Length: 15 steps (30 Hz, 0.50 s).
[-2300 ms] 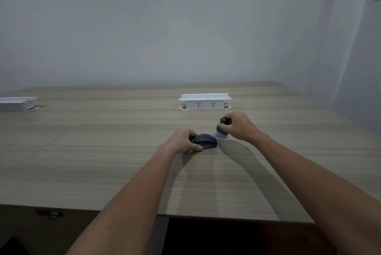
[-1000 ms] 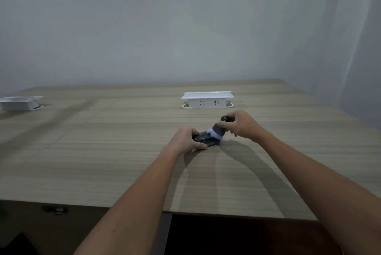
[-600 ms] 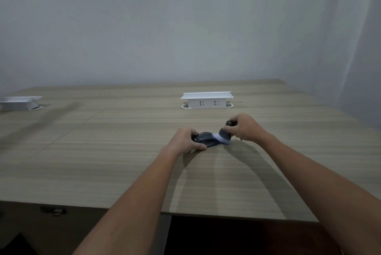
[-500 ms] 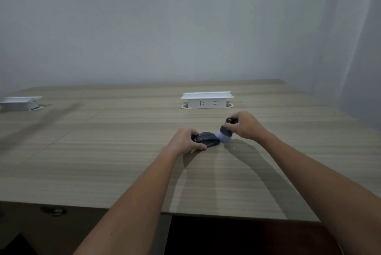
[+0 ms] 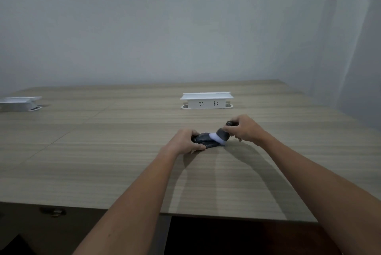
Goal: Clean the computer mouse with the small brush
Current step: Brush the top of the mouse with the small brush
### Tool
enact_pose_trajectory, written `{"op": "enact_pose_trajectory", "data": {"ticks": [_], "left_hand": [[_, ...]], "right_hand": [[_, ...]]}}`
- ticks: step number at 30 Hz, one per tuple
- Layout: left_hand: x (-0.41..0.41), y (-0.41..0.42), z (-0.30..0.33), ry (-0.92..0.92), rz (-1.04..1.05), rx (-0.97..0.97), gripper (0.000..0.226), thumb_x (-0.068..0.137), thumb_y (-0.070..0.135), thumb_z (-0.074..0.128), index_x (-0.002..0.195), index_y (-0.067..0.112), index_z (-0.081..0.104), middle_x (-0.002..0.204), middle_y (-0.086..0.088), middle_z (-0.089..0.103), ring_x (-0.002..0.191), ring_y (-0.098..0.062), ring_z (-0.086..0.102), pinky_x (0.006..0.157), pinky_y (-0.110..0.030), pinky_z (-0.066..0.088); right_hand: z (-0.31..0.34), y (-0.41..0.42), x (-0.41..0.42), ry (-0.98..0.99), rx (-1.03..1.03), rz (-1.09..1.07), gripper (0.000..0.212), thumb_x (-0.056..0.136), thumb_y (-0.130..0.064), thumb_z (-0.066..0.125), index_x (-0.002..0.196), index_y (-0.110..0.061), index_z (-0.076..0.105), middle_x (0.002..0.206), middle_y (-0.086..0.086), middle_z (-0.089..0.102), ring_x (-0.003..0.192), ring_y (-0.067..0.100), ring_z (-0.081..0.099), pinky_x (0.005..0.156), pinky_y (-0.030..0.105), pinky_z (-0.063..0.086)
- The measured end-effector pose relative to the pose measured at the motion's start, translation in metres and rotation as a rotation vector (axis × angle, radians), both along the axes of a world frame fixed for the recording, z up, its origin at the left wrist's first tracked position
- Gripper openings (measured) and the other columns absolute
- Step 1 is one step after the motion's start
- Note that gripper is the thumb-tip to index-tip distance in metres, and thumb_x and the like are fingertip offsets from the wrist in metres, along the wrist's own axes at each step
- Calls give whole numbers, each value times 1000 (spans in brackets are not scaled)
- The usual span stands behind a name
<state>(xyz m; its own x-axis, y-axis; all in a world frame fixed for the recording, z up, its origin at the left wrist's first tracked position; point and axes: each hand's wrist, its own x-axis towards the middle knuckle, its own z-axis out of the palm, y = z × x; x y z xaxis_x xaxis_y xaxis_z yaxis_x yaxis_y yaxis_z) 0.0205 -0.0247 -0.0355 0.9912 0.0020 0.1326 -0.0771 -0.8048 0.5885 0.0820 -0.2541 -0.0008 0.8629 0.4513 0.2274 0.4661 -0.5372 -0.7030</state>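
A dark computer mouse [image 5: 204, 140] lies on the wooden table [image 5: 103, 151], a little past its middle. My left hand [image 5: 185, 141] grips the mouse's left side and pins it to the table. My right hand [image 5: 243, 127] holds a small brush [image 5: 221, 134] with a dark handle and pale bristles. The bristles press on the right end of the mouse. My fingers hide part of the handle and the mouse's left edge.
A white socket box [image 5: 206, 101] stands on the table behind the mouse. Another white box [image 5: 19, 103] sits at the far left edge. The table's front edge [image 5: 226, 216] runs below my forearms. A grey wall stands behind.
My right hand has kept sweeping the brush back and forth over the right end of the mouse, and the bristles now lie on top of it. My left hand has stayed put.
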Motion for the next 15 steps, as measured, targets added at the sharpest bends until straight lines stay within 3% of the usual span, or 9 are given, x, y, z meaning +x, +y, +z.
{"op": "enact_pose_trajectory", "data": {"ticks": [3,6,11,15], "left_hand": [[0,0,0,3,-5,-2,34,77,26,82,108,14,75,93,-3,76,82,-17,67,69,-25,47],[2,1,-1,3,-8,5,33,76,28,81,105,14,75,92,-5,76,82,-19,67,68,-27,46],[1,1,-1,17,-17,-5,36,78,27,80,111,15,73,97,-3,76,90,-19,69,73,-25,47],[2,2,-2,13,-21,1,35,79,27,79,112,16,73,99,-1,75,88,-16,67,69,-21,43]], "right_hand": [[2,0,4,-52,22,-77,30,85,-18,70,68,7,63,56,7,53,45,13,42,47,25,36],[3,0,1,54,153,16,29,87,-18,71,76,8,69,58,7,59,44,12,47,44,23,41],[3,5,6,-108,-92,-114,29,80,-12,68,55,-6,55,52,4,49,51,18,44,46,25,33],[1,7,3,16,93,-4,27,87,-20,70,72,2,68,53,1,57,44,12,47,45,24,42]]}}
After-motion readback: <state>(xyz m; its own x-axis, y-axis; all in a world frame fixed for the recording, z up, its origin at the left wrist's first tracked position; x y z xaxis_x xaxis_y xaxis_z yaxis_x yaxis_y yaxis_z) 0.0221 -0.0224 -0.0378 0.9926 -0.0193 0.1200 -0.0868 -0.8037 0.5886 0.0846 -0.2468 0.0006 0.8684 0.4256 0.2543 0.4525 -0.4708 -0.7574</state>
